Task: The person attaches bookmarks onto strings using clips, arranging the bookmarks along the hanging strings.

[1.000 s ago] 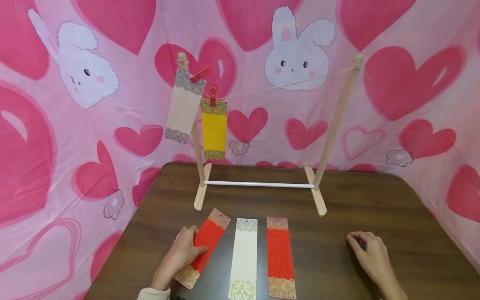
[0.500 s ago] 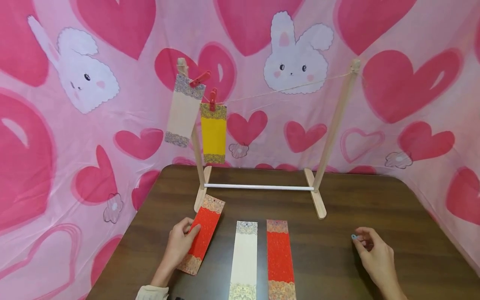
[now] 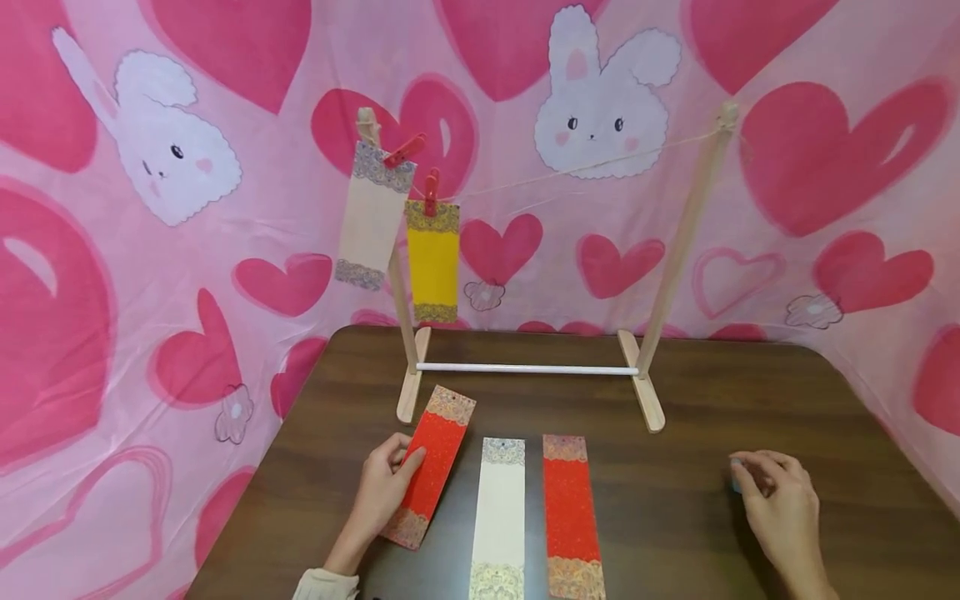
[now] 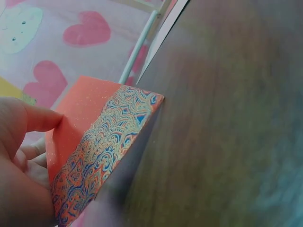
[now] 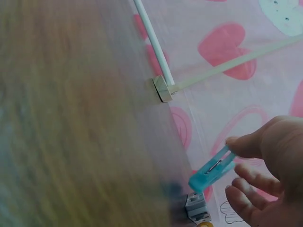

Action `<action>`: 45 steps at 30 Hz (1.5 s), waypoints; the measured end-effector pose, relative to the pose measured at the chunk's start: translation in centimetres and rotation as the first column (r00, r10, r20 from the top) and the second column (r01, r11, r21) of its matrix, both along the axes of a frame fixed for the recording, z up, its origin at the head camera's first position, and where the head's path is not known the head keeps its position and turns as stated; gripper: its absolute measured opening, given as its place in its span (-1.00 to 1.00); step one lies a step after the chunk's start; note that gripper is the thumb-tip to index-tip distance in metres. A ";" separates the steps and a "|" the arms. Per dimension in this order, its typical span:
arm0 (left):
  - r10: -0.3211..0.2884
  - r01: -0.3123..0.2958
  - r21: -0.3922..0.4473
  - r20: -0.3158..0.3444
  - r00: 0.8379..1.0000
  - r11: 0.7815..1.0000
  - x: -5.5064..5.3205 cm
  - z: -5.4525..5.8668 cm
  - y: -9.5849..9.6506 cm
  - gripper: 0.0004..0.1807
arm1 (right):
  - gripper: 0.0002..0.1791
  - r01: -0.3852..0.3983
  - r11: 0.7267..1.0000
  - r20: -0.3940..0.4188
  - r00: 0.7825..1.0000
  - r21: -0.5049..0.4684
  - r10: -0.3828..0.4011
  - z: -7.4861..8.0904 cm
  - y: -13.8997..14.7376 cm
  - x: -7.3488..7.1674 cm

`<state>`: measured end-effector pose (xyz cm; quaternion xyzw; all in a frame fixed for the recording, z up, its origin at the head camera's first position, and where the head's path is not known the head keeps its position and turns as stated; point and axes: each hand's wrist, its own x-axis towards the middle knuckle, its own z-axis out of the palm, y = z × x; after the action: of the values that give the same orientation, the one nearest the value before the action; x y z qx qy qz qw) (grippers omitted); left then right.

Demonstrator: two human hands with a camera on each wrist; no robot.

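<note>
My left hand (image 3: 384, 483) pinches a red card (image 3: 432, 458) with lacy patterned ends by its left side, thumb on the front and fingers behind. The card is tilted up; I cannot tell if its lower end touches the table. In the left wrist view its gold and blue patterned border (image 4: 106, 146) faces the camera. My right hand (image 3: 783, 508), at the right of the table, holds a light blue clothespin (image 5: 212, 169) between thumb and fingers. A white card (image 3: 498, 517) and another red card (image 3: 572, 508) lie flat between my hands.
Behind stands a wooden frame (image 3: 682, 242) with a white bottom rod (image 3: 525, 368) and a string (image 3: 585, 170) across its top. A cream card (image 3: 372, 215) and a yellow card (image 3: 436, 271) hang at its left under red clothespins. A grey object (image 5: 196, 206) lies near my right hand.
My left hand has raised the red card from the table and tilted its top end up. The right hand has lifted the blue clothespin and shifted slightly right.
</note>
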<state>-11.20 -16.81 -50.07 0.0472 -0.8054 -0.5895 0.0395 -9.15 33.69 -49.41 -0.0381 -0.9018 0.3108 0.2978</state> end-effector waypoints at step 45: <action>-0.084 0.105 0.155 -0.133 0.987 0.982 -0.6 4.3 0.6 -0.91 | -0.55 -0.188 0.982 -0.041 0.981 -0.002 0.188 3.3 -2.7 -0.7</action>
<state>-11.83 -16.19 -45.73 -0.0254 -0.7522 -0.6558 0.0584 -9.84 30.95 -46.09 0.0525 -0.8943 0.3410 0.2851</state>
